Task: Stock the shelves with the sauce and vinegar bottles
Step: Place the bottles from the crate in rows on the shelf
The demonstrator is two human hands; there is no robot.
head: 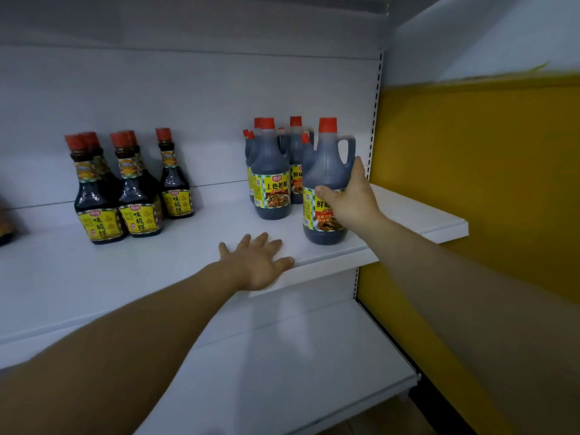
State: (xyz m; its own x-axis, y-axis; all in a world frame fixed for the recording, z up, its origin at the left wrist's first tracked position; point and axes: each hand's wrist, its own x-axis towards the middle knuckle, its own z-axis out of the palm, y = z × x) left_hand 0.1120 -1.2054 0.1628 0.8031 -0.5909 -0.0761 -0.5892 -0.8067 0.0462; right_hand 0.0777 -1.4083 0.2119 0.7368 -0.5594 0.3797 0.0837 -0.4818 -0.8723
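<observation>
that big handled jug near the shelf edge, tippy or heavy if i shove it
Probably heavy: the jug looks nearly full of dark sauce. Its tall body and narrow neck suggest it may tip if pushed high. The right hand grips it near the shelf edge.

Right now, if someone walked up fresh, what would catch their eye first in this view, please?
First, the right hand wrapped around a large handled jug of dark sauce at the shelf's front edge, right side. Next, the left hand lying flat on that edge. Then the small dark bottles with yellow labels, clustered at the left, and the yellow wall beyond.
</observation>
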